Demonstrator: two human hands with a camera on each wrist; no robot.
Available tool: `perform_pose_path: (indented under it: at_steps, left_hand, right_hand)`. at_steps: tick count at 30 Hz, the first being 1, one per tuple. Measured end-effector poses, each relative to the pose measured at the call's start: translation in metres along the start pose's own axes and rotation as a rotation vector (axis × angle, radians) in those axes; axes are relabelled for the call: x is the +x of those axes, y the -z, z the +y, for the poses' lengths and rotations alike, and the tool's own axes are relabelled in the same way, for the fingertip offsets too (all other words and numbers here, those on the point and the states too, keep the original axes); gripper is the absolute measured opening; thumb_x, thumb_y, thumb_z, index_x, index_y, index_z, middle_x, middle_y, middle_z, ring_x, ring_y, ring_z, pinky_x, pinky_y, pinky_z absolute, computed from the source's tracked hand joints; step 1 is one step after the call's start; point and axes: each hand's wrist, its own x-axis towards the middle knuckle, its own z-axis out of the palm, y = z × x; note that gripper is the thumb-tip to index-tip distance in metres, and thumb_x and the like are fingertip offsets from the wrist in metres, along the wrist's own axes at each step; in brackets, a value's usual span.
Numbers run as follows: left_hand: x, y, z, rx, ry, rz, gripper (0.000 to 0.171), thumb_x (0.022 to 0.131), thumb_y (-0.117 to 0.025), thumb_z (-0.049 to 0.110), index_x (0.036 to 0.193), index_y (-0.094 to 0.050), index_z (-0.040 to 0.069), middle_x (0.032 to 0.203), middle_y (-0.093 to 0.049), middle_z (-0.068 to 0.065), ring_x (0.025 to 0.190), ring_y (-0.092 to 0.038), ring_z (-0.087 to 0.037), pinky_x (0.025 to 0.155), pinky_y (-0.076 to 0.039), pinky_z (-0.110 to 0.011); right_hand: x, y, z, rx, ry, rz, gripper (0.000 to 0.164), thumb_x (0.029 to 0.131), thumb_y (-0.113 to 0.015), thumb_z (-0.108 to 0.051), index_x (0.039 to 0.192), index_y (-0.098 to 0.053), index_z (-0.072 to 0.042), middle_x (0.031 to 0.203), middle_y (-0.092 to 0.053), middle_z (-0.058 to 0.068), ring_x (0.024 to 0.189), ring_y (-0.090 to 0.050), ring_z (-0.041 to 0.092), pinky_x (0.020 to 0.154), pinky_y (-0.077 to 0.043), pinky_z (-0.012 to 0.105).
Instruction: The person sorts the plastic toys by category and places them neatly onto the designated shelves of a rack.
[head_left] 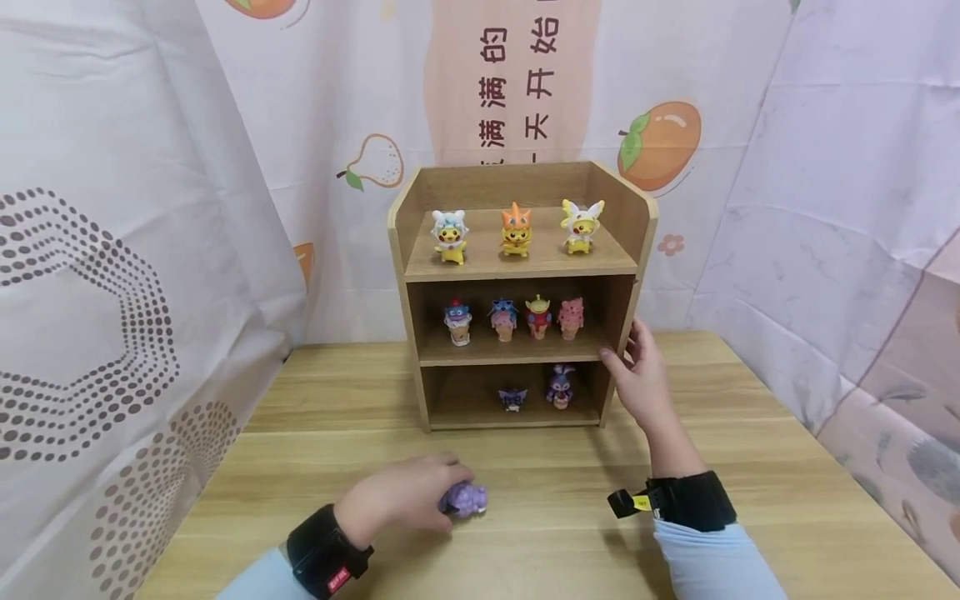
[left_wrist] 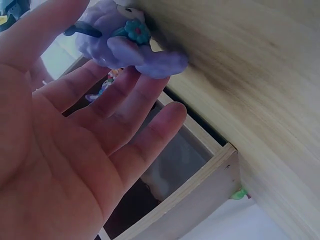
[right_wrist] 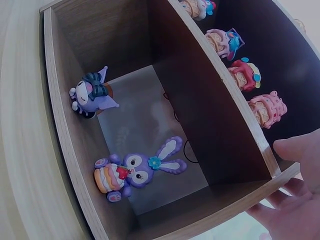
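A purple figurine (head_left: 468, 499) lies on the table in front of the shelf, with my left hand (head_left: 408, 495) around it. In the left wrist view the thumb and fingers flank the purple figurine (left_wrist: 112, 37), which carries a teal flower. My right hand (head_left: 640, 379) grips the right side panel of the small wooden shelf (head_left: 517, 361). Seen from the right wrist, that thumb lies on the inner side and the fingers pass behind the panel edge (right_wrist: 235, 210). A purple rabbit figurine (right_wrist: 137, 172) and a smaller purple-and-black figurine (right_wrist: 90, 95) stand on the bottom tier.
Several ice-cream-cone figurines, one of them pink (head_left: 571, 317), line the middle tier. On the top tier stand three yellow figurines, the middle one in an orange hood (head_left: 516, 230). The wooden table (head_left: 540, 533) reaches back to a printed curtain (head_left: 345, 100).
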Motion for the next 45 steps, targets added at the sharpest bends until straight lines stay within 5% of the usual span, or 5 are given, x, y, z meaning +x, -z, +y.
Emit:
perform_pose_path:
  at_steps: [11, 15, 23, 37, 45]
  left_hand:
    - [0.008, -0.007, 0.001, 0.056, -0.010, -0.001, 0.065, 0.069, -0.090, 0.020, 0.130, -0.066, 0.021, 0.120, -0.062, 0.004, 0.098, -0.063, -0.011, 0.085, -0.056, -0.032]
    - [0.011, -0.008, 0.002, 0.089, -0.028, 0.015, 0.054, 0.070, -0.089, 0.016, 0.120, -0.069, 0.024, 0.110, -0.060, 0.007, 0.089, -0.061, -0.008, 0.078, -0.056, -0.027]
    - [0.013, -0.008, 0.001, 0.112, -0.062, 0.040, 0.045, 0.071, -0.087, 0.012, 0.110, -0.069, 0.024, 0.101, -0.058, 0.010, 0.082, -0.057, -0.005, 0.074, -0.054, -0.023]
    - [0.013, -0.005, 0.000, 0.113, -0.111, 0.076, 0.051, 0.075, -0.083, 0.004, 0.122, -0.069, 0.016, 0.114, -0.064, 0.004, 0.099, -0.064, -0.011, 0.090, -0.055, -0.029]
    - [0.016, -0.009, -0.005, 0.149, -0.119, 0.091, 0.055, 0.077, -0.081, 0.008, 0.130, -0.067, 0.018, 0.124, -0.065, 0.004, 0.110, -0.063, -0.011, 0.103, -0.049, -0.047]
  right_hand:
    - [0.002, 0.005, 0.017, -0.012, 0.014, 0.047, 0.055, 0.102, -0.053, 0.004, 0.155, -0.039, -0.001, 0.147, -0.047, 0.027, 0.136, -0.046, 0.044, 0.103, -0.048, 0.029]
    - [0.008, 0.007, 0.039, -0.011, 0.016, 0.058, 0.055, 0.103, -0.057, -0.004, 0.156, -0.042, -0.010, 0.147, -0.050, 0.021, 0.135, -0.048, 0.039, 0.104, -0.048, 0.029]
    - [0.007, 0.008, 0.042, -0.018, 0.000, 0.037, 0.055, 0.104, -0.058, -0.008, 0.156, -0.042, -0.012, 0.147, -0.050, 0.020, 0.136, -0.048, 0.037, 0.104, -0.048, 0.031]
    - [0.009, 0.010, 0.046, -0.047, -0.009, 0.036, 0.054, 0.104, -0.057, -0.009, 0.156, -0.041, -0.010, 0.148, -0.050, 0.019, 0.137, -0.047, 0.037, 0.105, -0.048, 0.035]
    - [0.008, 0.010, 0.046, -0.060, -0.004, 0.037, 0.055, 0.104, -0.058, -0.010, 0.157, -0.041, -0.011, 0.149, -0.049, 0.019, 0.137, -0.047, 0.037, 0.103, -0.049, 0.035]
